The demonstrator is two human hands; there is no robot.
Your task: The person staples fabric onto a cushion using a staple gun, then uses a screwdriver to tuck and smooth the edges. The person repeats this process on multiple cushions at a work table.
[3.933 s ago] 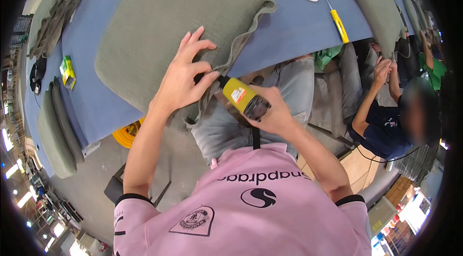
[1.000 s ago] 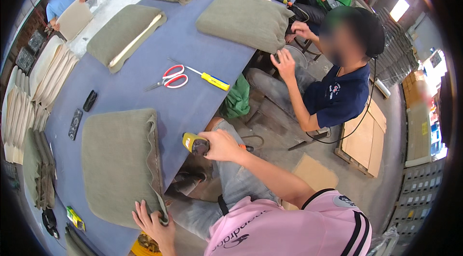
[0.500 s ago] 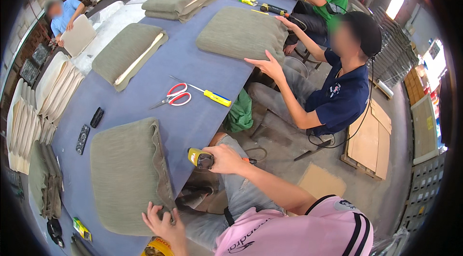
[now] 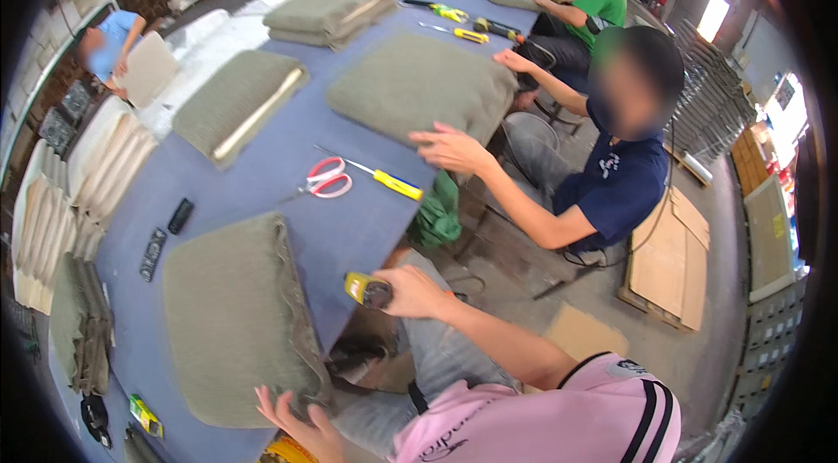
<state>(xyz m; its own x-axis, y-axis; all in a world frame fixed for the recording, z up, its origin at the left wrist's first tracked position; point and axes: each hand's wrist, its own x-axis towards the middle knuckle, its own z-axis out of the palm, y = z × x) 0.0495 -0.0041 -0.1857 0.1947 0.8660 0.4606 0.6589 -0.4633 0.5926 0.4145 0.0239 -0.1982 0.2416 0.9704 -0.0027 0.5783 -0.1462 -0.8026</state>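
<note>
The left hand (image 4: 301,425) is spread loosely at the near corner of a grey-green cushion (image 4: 231,323); blur hides whether its fingertips press the cloth. The cushion lies on the blue table (image 4: 349,232), just beyond that hand and left of the right hand (image 4: 415,291), its ruffled edge facing the latter. It looks light, soft and unlikely to slip, best steadied by the padded corner or pinched along the loose hem. The right hand grasps a yellow-and-black tool (image 4: 367,289), apart from the cushion. Farther off lie red-handled scissors (image 4: 327,178) and a yellow screwdriver (image 4: 396,184).
</note>
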